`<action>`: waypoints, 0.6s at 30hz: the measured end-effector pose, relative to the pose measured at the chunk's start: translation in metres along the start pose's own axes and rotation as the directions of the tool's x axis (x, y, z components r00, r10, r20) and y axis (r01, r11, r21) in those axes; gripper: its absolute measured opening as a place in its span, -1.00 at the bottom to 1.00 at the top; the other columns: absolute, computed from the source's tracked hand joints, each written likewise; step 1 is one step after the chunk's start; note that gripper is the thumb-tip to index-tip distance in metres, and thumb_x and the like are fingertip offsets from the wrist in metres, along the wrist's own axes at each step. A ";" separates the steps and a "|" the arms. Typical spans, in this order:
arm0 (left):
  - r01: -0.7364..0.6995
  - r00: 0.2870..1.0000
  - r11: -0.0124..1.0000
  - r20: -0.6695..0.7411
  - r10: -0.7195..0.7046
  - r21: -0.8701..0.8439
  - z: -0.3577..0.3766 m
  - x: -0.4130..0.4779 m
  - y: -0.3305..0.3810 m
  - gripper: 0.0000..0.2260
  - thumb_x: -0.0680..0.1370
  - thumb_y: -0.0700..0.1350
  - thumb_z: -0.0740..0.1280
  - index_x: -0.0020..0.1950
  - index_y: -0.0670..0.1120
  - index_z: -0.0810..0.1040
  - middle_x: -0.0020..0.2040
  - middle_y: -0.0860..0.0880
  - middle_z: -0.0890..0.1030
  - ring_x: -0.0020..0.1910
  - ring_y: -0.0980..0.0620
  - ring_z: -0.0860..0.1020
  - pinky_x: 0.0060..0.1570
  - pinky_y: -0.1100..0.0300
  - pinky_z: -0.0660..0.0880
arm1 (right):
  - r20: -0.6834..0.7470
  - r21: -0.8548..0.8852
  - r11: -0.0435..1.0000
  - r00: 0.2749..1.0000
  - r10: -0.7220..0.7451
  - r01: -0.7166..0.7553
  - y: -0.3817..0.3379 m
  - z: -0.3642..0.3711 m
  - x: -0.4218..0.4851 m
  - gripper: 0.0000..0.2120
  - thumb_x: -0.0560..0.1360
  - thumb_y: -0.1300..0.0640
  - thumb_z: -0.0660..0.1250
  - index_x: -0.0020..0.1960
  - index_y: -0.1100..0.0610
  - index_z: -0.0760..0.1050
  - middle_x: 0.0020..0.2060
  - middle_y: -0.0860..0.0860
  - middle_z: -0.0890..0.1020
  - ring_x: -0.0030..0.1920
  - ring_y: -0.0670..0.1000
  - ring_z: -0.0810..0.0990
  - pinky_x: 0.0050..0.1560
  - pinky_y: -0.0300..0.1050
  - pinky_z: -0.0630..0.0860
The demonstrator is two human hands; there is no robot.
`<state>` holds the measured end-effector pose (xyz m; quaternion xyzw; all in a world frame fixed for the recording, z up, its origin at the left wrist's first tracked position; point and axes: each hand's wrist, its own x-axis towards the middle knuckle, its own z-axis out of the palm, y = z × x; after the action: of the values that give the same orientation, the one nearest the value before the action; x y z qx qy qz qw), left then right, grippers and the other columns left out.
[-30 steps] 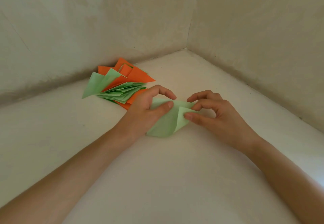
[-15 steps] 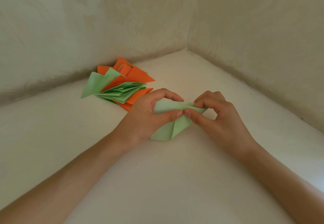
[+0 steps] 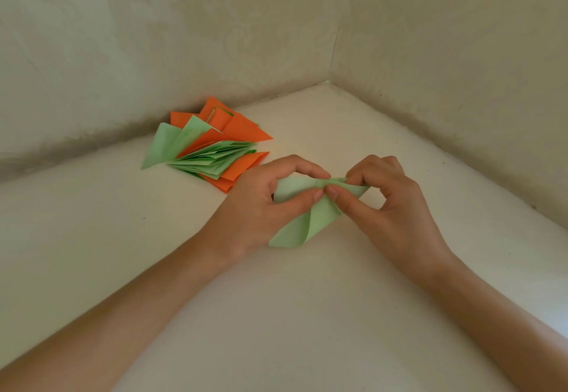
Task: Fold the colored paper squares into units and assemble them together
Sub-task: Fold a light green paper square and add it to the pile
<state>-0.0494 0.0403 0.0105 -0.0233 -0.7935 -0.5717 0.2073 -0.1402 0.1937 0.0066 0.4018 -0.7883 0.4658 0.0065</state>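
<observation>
A light green paper (image 3: 302,222), partly folded, is held just above the pale surface in the middle of the view. My left hand (image 3: 261,204) pinches its upper fold between thumb and forefinger. My right hand (image 3: 387,204) pinches the same fold from the right, thumb tip meeting my left thumb tip. The paper's lower flap curls down toward its near corner. A pile of folded green and orange units (image 3: 212,149) lies behind my left hand, against the back wall.
The pale surface (image 3: 276,315) runs into a corner where two beige walls (image 3: 445,53) meet at the back right. The pile sits close to the left wall's foot.
Both hands have lifted the green paper's top edge and drawn it together. My thumbs, apart a second ago, now meet at the fold, and the paper stands more upright.
</observation>
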 end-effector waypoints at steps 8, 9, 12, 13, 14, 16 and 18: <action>-0.015 0.999 1.000 0.029 0.014 0.028 -0.001 -0.001 0.001 -0.83 0.50 -0.19 0.33 0.00 0.07 0.58 -0.13 0.31 0.59 -0.11 0.28 0.55 -0.13 0.44 0.39 | 0.021 0.073 0.997 0.999 0.036 -0.037 -0.008 -0.003 -0.001 -0.85 0.41 -0.07 0.33 -0.31 -0.08 0.46 -0.30 -0.10 0.49 -0.13 -0.14 0.37 -0.11 -0.40 0.27; -0.016 0.999 0.999 0.033 0.015 0.030 0.000 -0.001 0.001 -0.83 0.51 -0.19 0.33 0.00 0.06 0.58 -0.13 0.31 0.59 -0.11 0.29 0.55 -0.13 0.44 0.38 | 0.019 0.072 0.996 0.999 0.041 -0.043 -0.008 -0.003 -0.001 -0.85 0.41 -0.08 0.32 -0.31 -0.09 0.45 -0.30 -0.11 0.49 -0.13 -0.14 0.37 -0.12 -0.41 0.27; -0.008 1.000 1.000 0.020 0.008 0.027 0.000 -0.001 0.001 -0.84 0.50 -0.19 0.32 -0.01 0.06 0.59 -0.14 0.30 0.60 -0.11 0.29 0.55 -0.12 0.44 0.39 | 0.020 0.072 0.996 0.998 0.057 -0.058 -0.009 -0.002 -0.001 -0.84 0.41 -0.08 0.40 -0.26 -0.06 0.47 -0.29 -0.12 0.51 -0.13 -0.14 0.41 -0.11 -0.40 0.30; 0.003 1.000 1.000 0.008 -0.004 0.008 0.000 -0.001 0.000 -0.84 0.50 -0.18 0.32 -0.03 0.07 0.59 -0.13 0.28 0.61 -0.11 0.28 0.56 -0.11 0.42 0.40 | 0.026 0.138 0.987 0.996 0.080 -0.083 -0.009 -0.003 0.001 -0.86 0.39 -0.04 0.41 -0.18 -0.03 0.48 -0.28 -0.13 0.53 -0.14 -0.13 0.45 -0.09 -0.36 0.34; 0.017 1.000 1.000 -0.007 -0.017 -0.018 -0.001 0.000 0.000 -0.84 0.49 -0.18 0.32 -0.06 0.09 0.59 -0.12 0.25 0.62 -0.11 0.27 0.56 -0.10 0.38 0.43 | 0.046 0.253 0.958 0.991 0.124 -0.132 -0.009 -0.006 0.003 -0.80 0.37 0.01 0.44 -0.07 0.01 0.48 -0.26 -0.13 0.56 -0.16 -0.12 0.49 -0.07 -0.27 0.40; 0.039 0.998 0.998 -0.041 -0.041 -0.059 -0.002 0.001 -0.001 -0.82 0.47 -0.16 0.33 -0.12 0.14 0.61 -0.11 0.19 0.64 -0.09 0.22 0.57 -0.08 0.32 0.45 | 0.141 0.476 0.833 0.960 0.243 -0.282 -0.008 -0.014 0.007 -0.61 0.33 0.07 0.48 0.10 0.07 0.46 -0.29 -0.09 0.61 -0.23 -0.10 0.54 -0.11 -0.18 0.44; 0.048 0.996 0.995 -0.064 -0.054 -0.091 -0.003 0.002 -0.001 -0.82 0.46 -0.15 0.33 -0.14 0.15 0.63 -0.11 0.16 0.64 -0.10 0.20 0.57 -0.08 0.30 0.45 | 0.230 0.555 0.752 0.935 0.272 -0.355 -0.008 -0.020 0.010 -0.66 0.31 0.08 0.39 0.06 0.15 0.53 -0.32 -0.05 0.62 -0.29 -0.09 0.53 -0.23 -0.21 0.42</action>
<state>-0.0505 0.0367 0.0108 0.0068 -0.7602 -0.6122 0.2175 -0.1492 0.2000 0.0274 0.2763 -0.6597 0.6528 -0.2497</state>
